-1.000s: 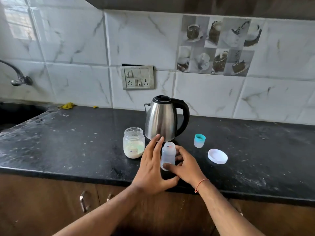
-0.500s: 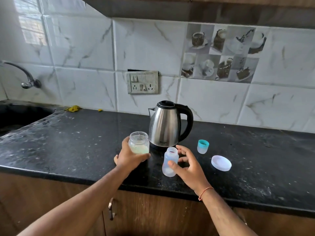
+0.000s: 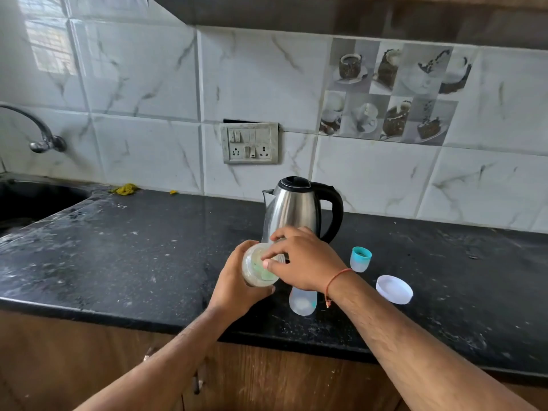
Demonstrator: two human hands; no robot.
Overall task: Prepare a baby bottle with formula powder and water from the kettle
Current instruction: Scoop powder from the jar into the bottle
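Note:
My left hand (image 3: pixel 234 289) grips the glass jar of formula powder (image 3: pixel 254 275), lifted off the counter and tilted with its open mouth towards me. My right hand (image 3: pixel 305 262) reaches across to the jar's mouth, its thumb and forefinger pinching a pale green scoop (image 3: pixel 268 274) just inside. The clear baby bottle (image 3: pixel 302 304) stands open on the black counter (image 3: pixel 133 256) below my right wrist, its top hidden by that hand. The steel kettle (image 3: pixel 293 209) with a black handle stands right behind my hands.
The bottle's teal cap (image 3: pixel 360 258) and a white jar lid (image 3: pixel 394 289) lie on the counter to the right. A sink (image 3: pixel 29 200) and tap (image 3: pixel 44 140) are at far left. A switch plate (image 3: pixel 250 143) sits on the tiled wall.
My left hand has lifted the jar off the counter and tilted it towards me. My right hand has left the bottle and moved to the jar's mouth.

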